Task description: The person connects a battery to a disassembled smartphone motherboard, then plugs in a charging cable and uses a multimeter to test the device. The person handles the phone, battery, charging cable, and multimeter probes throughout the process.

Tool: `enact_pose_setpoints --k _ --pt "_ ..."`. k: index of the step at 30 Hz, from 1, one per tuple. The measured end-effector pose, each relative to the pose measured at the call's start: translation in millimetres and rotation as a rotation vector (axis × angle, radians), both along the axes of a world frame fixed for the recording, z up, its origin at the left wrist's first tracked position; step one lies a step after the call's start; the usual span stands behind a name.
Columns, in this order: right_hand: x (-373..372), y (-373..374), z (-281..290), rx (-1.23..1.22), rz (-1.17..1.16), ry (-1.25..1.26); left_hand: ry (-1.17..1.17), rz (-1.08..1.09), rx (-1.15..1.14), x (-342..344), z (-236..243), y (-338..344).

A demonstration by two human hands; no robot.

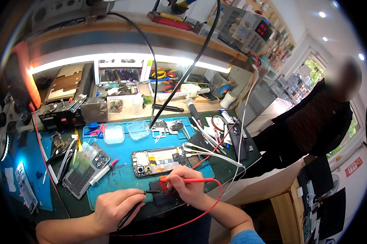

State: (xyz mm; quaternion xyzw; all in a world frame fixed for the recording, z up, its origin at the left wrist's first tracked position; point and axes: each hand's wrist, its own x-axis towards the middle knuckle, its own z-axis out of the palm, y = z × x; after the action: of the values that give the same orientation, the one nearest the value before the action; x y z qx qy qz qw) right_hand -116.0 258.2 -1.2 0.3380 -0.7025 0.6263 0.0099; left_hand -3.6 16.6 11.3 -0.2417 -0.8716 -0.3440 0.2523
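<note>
My left hand [115, 206] is closed round a black test probe [127, 216], whose tip points right over the bench's near edge. My right hand [186, 188] grips a red test probe [197, 179], and its red lead loops down and back to the left. The two probe ends are close together, but I cannot tell whether they touch. A small green piece [149, 198] shows by my left fingertips, beside a flat black item [165, 198]. Just beyond my hands lies an opened smartphone [161, 160] with its inner parts exposed, on a blue work mat [122, 162].
Left of the phone lie a detached phone back [84, 173] and a syringe [103, 172]. Two clear plastic boxes [114, 134] sit behind it. White cables [216, 155] and tools crowd the right side. Black cables [183, 77] hang overhead. A person [317, 118] stands at the right.
</note>
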Motion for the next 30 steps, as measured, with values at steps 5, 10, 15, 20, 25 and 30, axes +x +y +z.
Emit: enact_pose_setpoints --k 5,10,15,20,25,30 --pt "9 -1 2 0.031 0.025 0.074 -0.143 -0.02 0.213 -5 -9 -7" --pt "27 -5 1 0.135 -0.019 0.164 -0.535 0.061 0.412 -5 0 -13" --pt "27 -11 -1 0.16 -0.068 0.044 -0.724 0.091 0.453 -9 4 -13" --pt "22 -14 3 0.215 -0.021 0.181 -0.784 0.08 0.453 -14 8 -12" --pt "22 -16 3 0.233 -0.054 0.205 -0.775 0.063 0.468 -14 5 -12" --pt "22 -17 1 0.233 -0.065 0.219 -0.734 0.051 0.427 -13 6 -12"
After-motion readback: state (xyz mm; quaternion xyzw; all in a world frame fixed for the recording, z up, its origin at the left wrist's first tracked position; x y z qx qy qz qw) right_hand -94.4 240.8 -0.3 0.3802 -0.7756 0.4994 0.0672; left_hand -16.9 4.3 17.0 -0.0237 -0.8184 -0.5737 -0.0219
